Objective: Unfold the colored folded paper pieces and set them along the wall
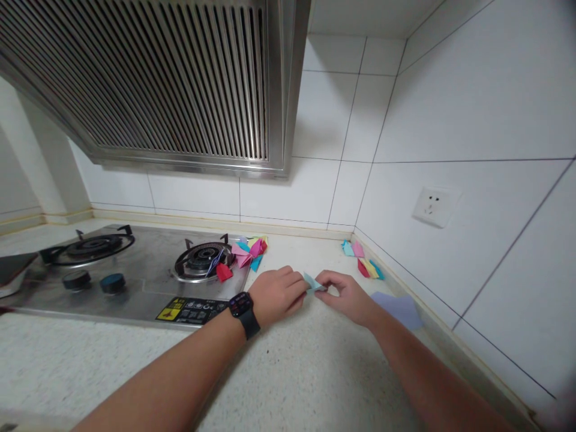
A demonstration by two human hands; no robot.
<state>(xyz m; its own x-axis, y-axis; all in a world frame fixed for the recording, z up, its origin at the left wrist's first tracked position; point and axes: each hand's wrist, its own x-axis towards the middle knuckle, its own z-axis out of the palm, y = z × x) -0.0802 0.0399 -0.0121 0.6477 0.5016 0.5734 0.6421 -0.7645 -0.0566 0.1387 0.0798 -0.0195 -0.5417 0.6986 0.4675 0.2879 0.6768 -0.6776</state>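
Note:
A small light-blue folded paper (312, 282) rests on the speckled countertop (288, 372), pinched from both sides. My left hand (276, 295), with a black smartwatch on the wrist, grips its left edge. My right hand (345, 296) grips its right edge. A lavender paper sheet (400, 308) lies flat just right of my right wrist.
A steel gas stove (135, 282) with two burners sits to the left. Folded coloured papers (249, 252) pile at its right burner. More coloured paper pieces (365, 261) lie along the right wall. A range hood (171, 84) hangs overhead. A wall socket (431, 206) is at the right.

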